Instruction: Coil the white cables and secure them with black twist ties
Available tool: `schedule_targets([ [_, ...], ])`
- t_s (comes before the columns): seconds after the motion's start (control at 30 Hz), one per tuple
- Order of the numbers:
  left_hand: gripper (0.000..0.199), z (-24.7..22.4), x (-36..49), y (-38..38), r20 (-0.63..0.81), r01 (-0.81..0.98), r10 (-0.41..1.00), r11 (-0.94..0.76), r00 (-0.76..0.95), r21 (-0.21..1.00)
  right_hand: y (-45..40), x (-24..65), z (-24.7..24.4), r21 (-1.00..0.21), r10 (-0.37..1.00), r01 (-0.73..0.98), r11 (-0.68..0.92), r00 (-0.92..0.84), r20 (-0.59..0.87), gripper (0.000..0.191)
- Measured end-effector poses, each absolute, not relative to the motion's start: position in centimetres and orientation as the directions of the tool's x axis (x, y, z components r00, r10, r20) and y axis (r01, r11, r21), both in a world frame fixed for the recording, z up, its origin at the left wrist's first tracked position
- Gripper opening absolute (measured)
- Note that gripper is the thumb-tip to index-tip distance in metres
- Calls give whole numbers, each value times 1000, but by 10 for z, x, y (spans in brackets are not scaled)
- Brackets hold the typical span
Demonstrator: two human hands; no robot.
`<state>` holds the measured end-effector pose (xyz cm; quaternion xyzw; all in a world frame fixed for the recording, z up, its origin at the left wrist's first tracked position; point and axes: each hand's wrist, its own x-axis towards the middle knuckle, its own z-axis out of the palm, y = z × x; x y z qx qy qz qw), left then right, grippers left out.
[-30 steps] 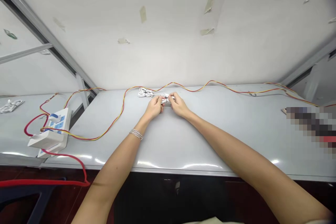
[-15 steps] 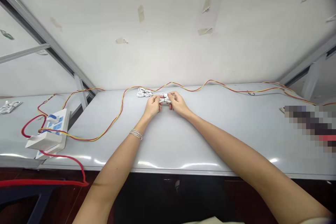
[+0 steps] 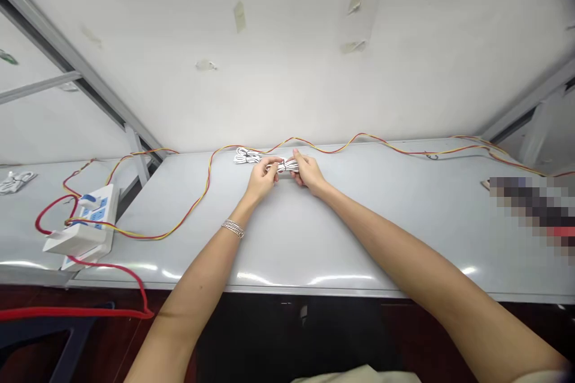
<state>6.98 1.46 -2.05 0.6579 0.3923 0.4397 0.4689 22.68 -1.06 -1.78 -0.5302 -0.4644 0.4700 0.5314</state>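
A white cable bundle (image 3: 288, 165), bound round its middle with a dark tie, is held between my two hands just above the grey shelf (image 3: 314, 239). My left hand (image 3: 263, 178) grips its left end, fingers closed over it. At the other end, my right hand (image 3: 309, 171) pinches it, with the index finger and thumb on top. The bundle's ends are partly hidden by my fingers. Just behind and to the left of my left hand, a second white cable bundle (image 3: 247, 156), tied the same way, lies on the shelf.
A red and yellow wire (image 3: 345, 148) runs along the back by the white wall. At left sits a white power strip (image 3: 101, 215) with a white adapter (image 3: 74, 239) and a red cable (image 3: 135, 278). Another cable bundle (image 3: 17, 182) lies far left. A blurred-out object (image 3: 534, 206) is at right.
My right hand has shifted slightly right along the bundle, its thumb or finger lifting. The bundle's dark tie shows a little further right. The view has tilted slightly.
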Motion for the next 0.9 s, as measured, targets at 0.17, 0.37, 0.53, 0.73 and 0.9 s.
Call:
schedule_targets([
  [0.17,29,-19,69,12,243,160,910,-309,337,937,-11,227,-11,-995,987,-38,-93,128,-97,61],
  [0.37,27,-20,70,13,238,164,915,-302,326,939,-9,226,-18,-995,985,-81,-53,157,-66,37],
  [0.53,23,-24,69,14,200,296,908,-318,367,901,-7,226,-27,-999,982,20,33,183,36,24],
  [0.73,52,-21,69,11,244,452,916,-374,319,810,-2,226,-41,-979,974,134,153,145,172,34],
  [0.9,52,-18,71,9,235,508,919,-373,316,777,-1,226,-43,-944,956,239,229,127,265,37],
])
